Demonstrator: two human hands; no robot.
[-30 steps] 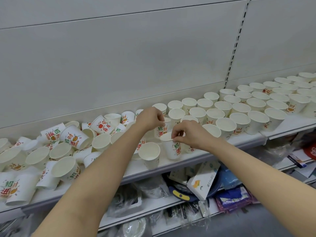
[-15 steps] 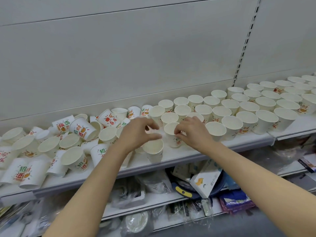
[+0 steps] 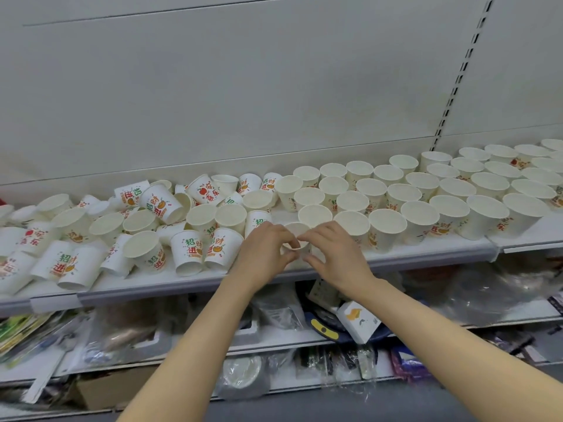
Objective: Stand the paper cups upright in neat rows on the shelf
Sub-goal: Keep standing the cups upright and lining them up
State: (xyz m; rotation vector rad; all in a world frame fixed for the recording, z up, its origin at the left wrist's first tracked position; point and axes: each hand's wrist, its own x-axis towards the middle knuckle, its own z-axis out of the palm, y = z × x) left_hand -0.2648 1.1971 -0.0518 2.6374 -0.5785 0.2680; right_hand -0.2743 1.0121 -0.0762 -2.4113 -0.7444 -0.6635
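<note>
Paper cup [image 3: 295, 236] upright, mouth up, long axis vertical, at front edge of shelf [image 3: 426, 254]. L hand [image 3: 264, 249] + R hand [image 3: 333, 254] both curl round it, fingers pinching rim.

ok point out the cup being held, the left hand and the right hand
held cup [image 3: 295, 231], head view, inner rim
left hand [image 3: 263, 254], head view, back of hand
right hand [image 3: 338, 254], head view, back of hand
</note>
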